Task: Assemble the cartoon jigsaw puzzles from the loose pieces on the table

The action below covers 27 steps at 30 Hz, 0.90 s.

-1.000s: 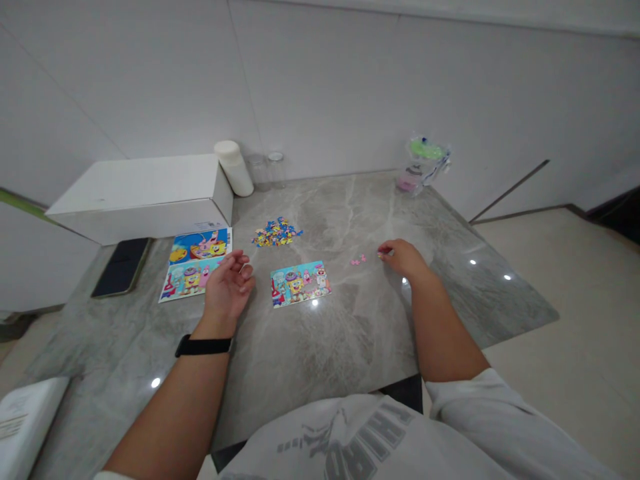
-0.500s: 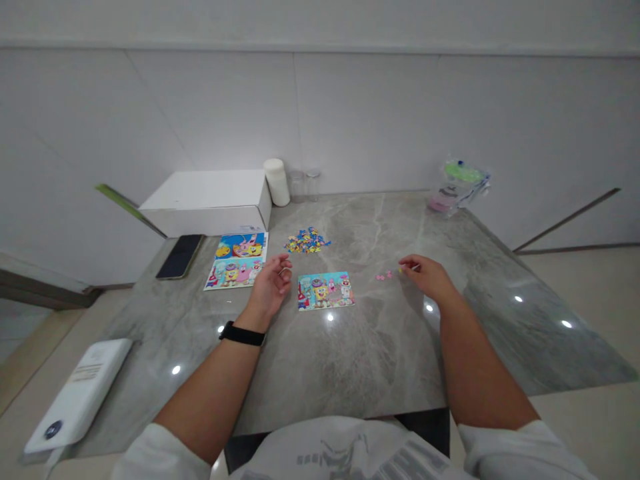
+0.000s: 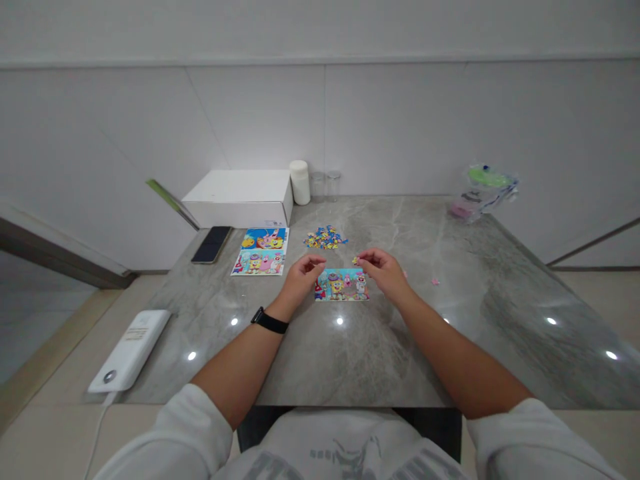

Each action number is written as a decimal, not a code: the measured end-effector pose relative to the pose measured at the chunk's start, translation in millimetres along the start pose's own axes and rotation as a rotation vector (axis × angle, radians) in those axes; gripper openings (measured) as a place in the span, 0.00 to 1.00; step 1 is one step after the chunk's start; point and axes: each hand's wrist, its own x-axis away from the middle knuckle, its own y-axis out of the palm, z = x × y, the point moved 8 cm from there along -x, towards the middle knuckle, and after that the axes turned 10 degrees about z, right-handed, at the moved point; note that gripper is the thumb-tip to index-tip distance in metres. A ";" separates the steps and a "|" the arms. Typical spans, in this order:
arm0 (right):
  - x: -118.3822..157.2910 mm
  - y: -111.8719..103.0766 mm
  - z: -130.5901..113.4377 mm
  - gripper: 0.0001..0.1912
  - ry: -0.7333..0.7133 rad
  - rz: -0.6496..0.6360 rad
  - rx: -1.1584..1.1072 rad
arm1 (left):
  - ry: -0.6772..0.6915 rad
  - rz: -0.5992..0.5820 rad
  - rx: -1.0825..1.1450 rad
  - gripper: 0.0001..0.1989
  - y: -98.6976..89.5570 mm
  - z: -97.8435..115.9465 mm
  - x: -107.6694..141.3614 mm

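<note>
A small jigsaw puzzle (image 3: 341, 285) with a cartoon picture lies flat on the table, a grey patch showing in its lower right part. At its upper right corner, my right hand (image 3: 385, 272) pinches a small yellow puzzle piece (image 3: 355, 261) between thumb and fingertips. By the upper left corner is my left hand (image 3: 301, 275), its fingers bent and the thumb slightly apart from them, with nothing visible in between. A loose pink piece (image 3: 435, 282) lies to the right; another is partly hidden by my right hand. Behind the puzzle sits a pile of blue and yellow pieces (image 3: 325, 237).
A printed picture sheet (image 3: 259, 253) and a phone (image 3: 212, 245) lie at the left. Behind them stand a white box (image 3: 237, 198), a white bottle (image 3: 300, 183) and two clear glasses. A plastic bag (image 3: 483, 193) is back right, a corded power bank (image 3: 130, 350) front left.
My right hand has carried the yellow piece left from beside the pink pieces to the puzzle. My left hand has come in to the puzzle's upper left corner. The view has shifted left.
</note>
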 end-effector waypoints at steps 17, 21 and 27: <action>33.1 24.8 9.0 0.09 -0.174 -0.080 0.188 | 0.318 -0.225 -0.454 0.10 34.1 16.8 22.2; 35.9 26.3 8.1 0.09 -0.191 -0.099 0.214 | 0.293 -0.233 -0.432 0.09 35.5 14.7 23.9; 39.4 28.3 1.3 0.08 -0.267 -0.143 0.292 | 0.285 -0.228 -0.429 0.07 35.8 18.3 25.3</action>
